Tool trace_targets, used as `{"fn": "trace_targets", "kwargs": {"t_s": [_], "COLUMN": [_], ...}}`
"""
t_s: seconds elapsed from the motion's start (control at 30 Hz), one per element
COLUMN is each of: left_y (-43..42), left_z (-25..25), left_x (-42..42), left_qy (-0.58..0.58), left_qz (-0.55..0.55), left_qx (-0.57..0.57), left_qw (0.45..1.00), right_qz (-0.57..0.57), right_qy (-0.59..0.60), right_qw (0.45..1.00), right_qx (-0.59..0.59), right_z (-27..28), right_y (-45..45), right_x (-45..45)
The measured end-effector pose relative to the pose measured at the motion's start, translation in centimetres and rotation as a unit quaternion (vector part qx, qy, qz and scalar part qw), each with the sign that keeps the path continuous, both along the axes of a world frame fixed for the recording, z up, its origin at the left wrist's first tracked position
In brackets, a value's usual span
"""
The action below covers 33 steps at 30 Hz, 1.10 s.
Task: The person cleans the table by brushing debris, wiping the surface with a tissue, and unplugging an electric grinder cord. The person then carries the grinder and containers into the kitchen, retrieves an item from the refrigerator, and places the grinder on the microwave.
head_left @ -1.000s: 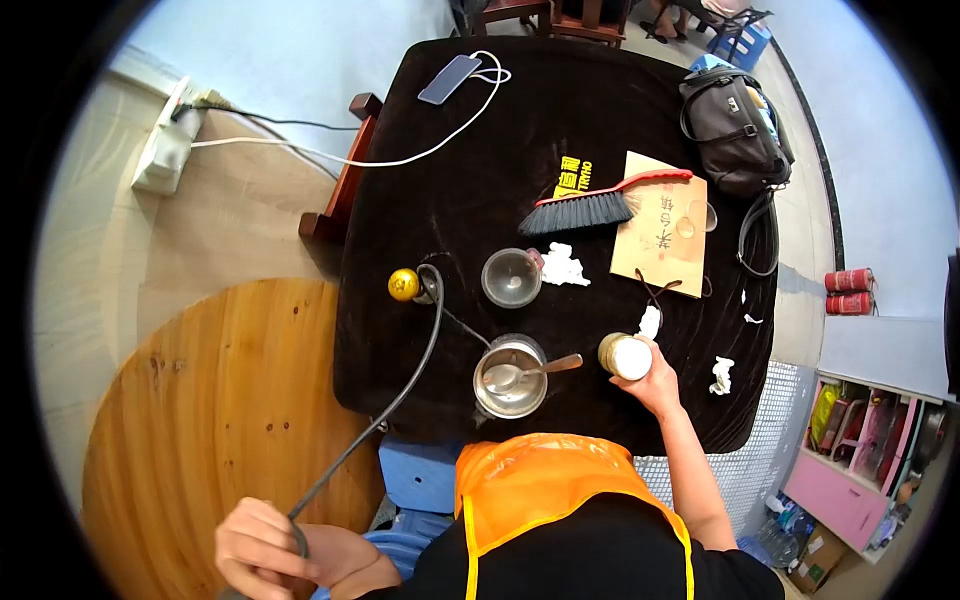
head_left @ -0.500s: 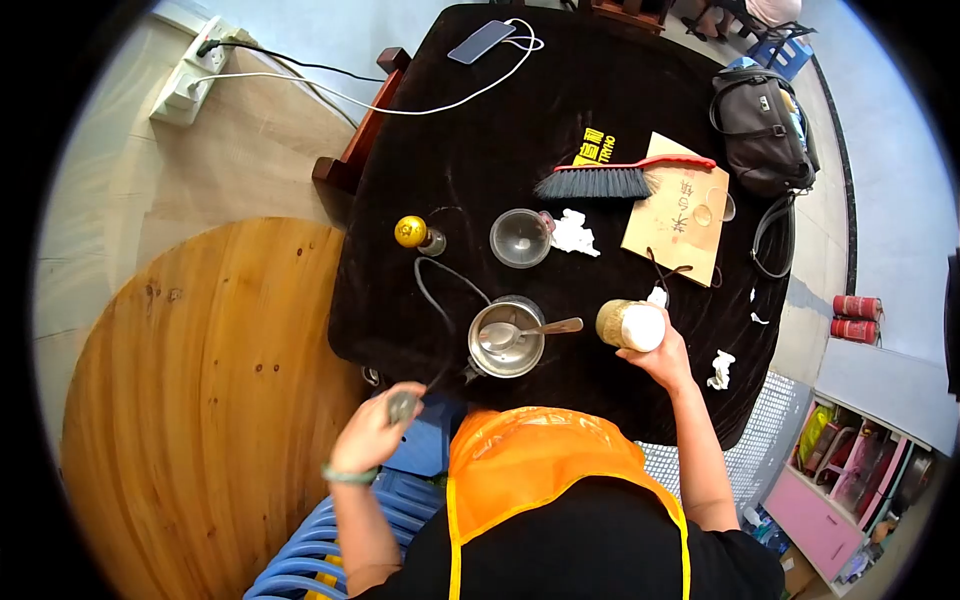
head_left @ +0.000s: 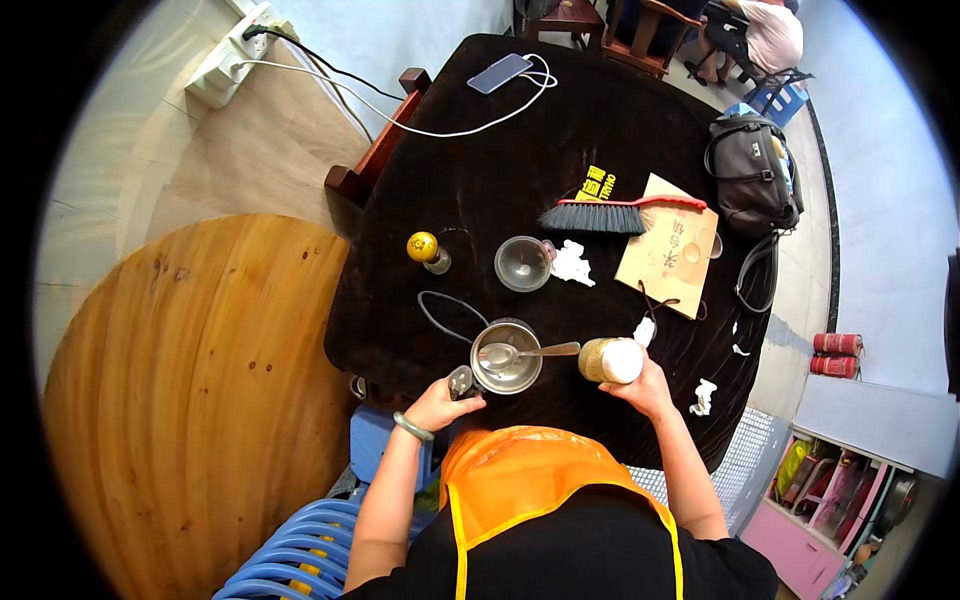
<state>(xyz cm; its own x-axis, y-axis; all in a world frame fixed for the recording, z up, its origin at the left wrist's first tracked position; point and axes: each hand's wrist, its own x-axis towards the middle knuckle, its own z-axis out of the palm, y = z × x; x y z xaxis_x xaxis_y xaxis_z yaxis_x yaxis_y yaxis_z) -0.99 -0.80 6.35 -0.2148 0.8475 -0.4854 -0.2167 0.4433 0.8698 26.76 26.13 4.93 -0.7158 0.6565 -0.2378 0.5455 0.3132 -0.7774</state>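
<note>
Our right hand [head_left: 645,390] clasps a tan cylindrical jar [head_left: 598,360], its white top [head_left: 624,361] in place, over the black cloth-covered desk [head_left: 480,180]. Our left hand [head_left: 440,405] grips a dark grey object [head_left: 460,381] beside a silver metal pot [head_left: 512,382], already holding a silver metal spoon [head_left: 522,353].

Pale blue wall [head_left: 420,30] up at the far left, and another wall [head_left: 885,200] sweeping down the right side, a dark strip [head_left: 833,220] along its foot; light tiled floor [head_left: 120,170] over on the left; here's the tabletop [head_left: 440,180], draped in dark cloth, with a red-brown wooden chair [head_left: 372,165] at its left edge; lower left, a big round wooden surface [head_left: 200,380], knots showing; a blue slatted chair [head_left: 290,550] beside it; lower right, a pink cabinet [head_left: 805,555], shelves crammed; bright light throughout
</note>
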Motion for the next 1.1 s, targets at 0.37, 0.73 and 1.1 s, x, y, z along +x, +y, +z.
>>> {"fn": "trace_targets", "kwargs": {"t_s": [0.37, 0.73, 1.1], "left_y": [-0.8, -2.7, -6.7], "left_z": [-0.4, 3.8, 5.4], "left_x": [3.9, 4.0, 4.7], "left_qy": [-0.084, -0.195, -0.178], "left_qz": [0.138, 0.216, 0.163], "left_qx": [0.117, 0.196, 0.147], "left_qw": [0.98, 0.936, 0.959], "right_qz": [0.135, 0.408, 0.469], "right_qy": [-0.005, 0.162, 0.226], "right_qw": [0.99, 0.899, 0.853], "right_qx": [-0.035, 0.008, -0.032], "right_z": [7.1, 13.3, 11.8], "right_y": [-5.4, -10.9, -11.9], "right_x": [-2.5, -11.8, -12.2]}}
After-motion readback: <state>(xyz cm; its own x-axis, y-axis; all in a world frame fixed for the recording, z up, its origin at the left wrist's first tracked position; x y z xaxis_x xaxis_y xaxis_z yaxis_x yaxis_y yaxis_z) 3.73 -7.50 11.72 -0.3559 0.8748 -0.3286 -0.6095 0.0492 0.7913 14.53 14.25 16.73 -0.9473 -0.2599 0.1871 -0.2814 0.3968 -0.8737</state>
